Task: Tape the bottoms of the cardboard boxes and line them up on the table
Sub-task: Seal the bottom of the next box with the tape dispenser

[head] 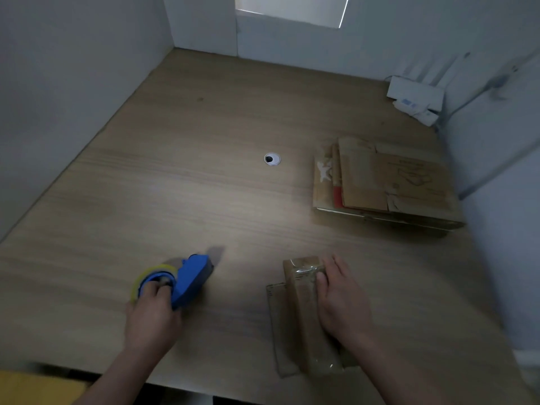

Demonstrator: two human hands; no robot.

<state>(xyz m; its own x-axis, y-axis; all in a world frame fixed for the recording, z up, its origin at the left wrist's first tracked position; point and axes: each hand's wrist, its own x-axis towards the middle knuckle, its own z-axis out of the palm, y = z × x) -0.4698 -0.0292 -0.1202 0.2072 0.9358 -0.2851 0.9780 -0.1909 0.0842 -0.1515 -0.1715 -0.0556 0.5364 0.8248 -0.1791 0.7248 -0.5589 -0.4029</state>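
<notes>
A small cardboard box (301, 317) lies near the front edge of the wooden table (204, 176), with shiny clear tape across its upward face. My right hand (342, 302) lies on top of it, fingers spread and pressing down. To the left, my left hand (152, 314) grips a blue tape dispenser (191, 280) with a yellowish roll of tape (146, 276); the dispenser rests on the table. A stack of flattened cardboard boxes (385, 185) lies at the right side of the table.
A round cable hole (272, 159) sits in the table's middle. White devices with cables (415, 97) stand in the back right corner. White walls close the table on the left, back and right. Something yellow (35, 387) shows below the front edge.
</notes>
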